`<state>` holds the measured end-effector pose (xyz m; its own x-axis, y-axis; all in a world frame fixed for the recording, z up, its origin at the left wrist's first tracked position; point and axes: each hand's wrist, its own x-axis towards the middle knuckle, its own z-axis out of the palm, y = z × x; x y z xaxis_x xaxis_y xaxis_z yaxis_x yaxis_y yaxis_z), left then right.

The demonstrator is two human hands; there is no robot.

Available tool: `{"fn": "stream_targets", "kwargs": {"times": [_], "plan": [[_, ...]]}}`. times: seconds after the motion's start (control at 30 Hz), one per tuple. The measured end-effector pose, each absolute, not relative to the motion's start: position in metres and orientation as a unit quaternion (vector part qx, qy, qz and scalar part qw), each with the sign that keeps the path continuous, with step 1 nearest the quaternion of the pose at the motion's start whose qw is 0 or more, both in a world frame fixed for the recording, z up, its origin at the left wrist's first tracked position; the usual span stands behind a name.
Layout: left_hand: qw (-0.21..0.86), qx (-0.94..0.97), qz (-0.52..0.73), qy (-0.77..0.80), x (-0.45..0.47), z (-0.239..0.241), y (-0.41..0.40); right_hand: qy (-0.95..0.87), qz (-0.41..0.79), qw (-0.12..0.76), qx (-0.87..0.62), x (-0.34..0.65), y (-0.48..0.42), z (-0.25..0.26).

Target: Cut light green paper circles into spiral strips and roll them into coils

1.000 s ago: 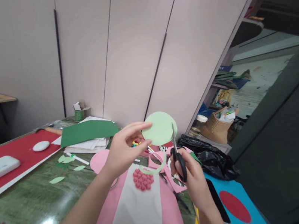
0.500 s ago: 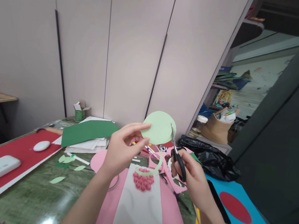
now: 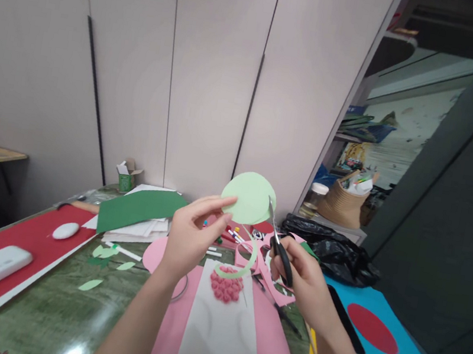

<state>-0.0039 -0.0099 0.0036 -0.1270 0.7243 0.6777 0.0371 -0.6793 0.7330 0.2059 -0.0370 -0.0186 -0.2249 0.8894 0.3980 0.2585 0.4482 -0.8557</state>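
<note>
Head view: the left hand (image 3: 192, 231) is pinching the pale green disc (image 3: 251, 197) at center frame; the right hand (image 3: 305, 276) is gripping scissors (image 3: 284, 260) at its right edge. Both are shifting slightly leftward, a trimmed strip (image 3: 244, 271) hanging below; cutting is apparently continuing.

Craft workspace; scissors (image 3: 278, 246), pink paper scraps (image 3: 275, 289), leaf-shaped cutouts (image 3: 90, 285); tall cabinets (image 3: 211, 77) behind

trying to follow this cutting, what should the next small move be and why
Probably turn the pale green disc slightly with the left hand, feeding more edge to the scissors: held in the right hand, they overlap the disc's right edge, and a curved pale green strip shows below it.
</note>
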Motion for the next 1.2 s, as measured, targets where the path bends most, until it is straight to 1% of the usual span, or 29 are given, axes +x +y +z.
{"fn": "stream_targets", "kwargs": {"times": [0.6,1.2], "plan": [[0.281,0.628,0.663,0.294,-0.0017,0.0087,-0.0125,-0.706,0.341,0.484,-0.388,0.2030,-0.0363,-0.0191],[0.260,0.626,0.668,0.307,-0.0066,0.0043,-0.0091,-0.714,0.338,0.476,-0.386,0.2061,-0.0394,-0.0182]]}}
